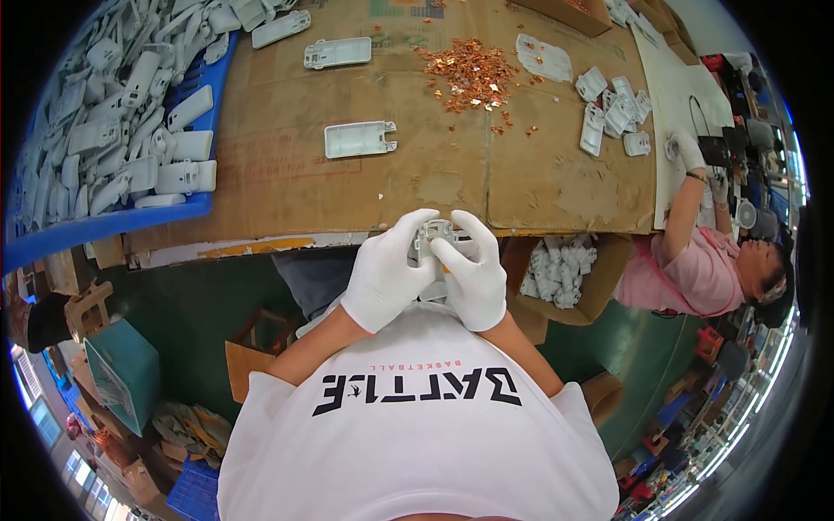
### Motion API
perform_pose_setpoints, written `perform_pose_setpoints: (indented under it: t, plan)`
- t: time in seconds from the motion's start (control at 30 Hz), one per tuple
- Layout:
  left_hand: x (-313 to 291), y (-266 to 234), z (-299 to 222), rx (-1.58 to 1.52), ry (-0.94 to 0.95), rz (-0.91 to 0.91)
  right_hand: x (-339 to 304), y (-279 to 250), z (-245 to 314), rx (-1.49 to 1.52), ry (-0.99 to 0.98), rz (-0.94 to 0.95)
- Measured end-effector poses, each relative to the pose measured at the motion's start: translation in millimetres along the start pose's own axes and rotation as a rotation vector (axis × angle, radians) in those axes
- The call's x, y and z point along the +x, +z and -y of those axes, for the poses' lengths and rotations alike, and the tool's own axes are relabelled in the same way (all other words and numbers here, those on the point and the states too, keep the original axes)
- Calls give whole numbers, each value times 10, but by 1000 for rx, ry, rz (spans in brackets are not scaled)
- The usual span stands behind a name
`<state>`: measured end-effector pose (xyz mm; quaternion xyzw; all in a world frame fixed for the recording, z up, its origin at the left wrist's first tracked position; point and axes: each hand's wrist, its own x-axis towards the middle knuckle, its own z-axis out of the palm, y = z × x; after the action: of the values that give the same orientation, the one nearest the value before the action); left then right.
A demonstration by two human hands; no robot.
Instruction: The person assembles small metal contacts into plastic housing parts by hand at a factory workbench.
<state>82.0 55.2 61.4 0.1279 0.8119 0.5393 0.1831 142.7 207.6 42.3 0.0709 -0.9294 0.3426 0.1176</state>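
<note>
In the head view, I see from afar the left hand [388,267] and the right hand [476,280] both gripping a whitish casing [433,230] at the counter's [287,195] near edge. I judge it light, stiff, maybe slippery; better to hold its side edges

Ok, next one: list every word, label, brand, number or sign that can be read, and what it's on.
White shirt: large black lettering and a smaller red line, both legible but upside down in this view; wording not copied out.
Cardboard table cover: faded reddish print, too faint to read.
White plastic part in the hands: any marking is too small to make out.
</note>
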Motion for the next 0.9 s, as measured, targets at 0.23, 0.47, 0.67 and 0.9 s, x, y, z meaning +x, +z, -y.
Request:
perform_pose_setpoints:
  t: [0.23,0.47,0.67,0.9]
  plan:
    - [-51,5,2,103,61,-5,-75,14,-18,-19,-44,-7]
    - [29,24,-74,106,87,-11,-37,17,-22,-52,3,-35]
    - [244,70,-190,159,174,-2,59,-114,-19,126,117,-81]
    - [845,220,-342,23,201,44,537,-394,-198,58,223,-114]
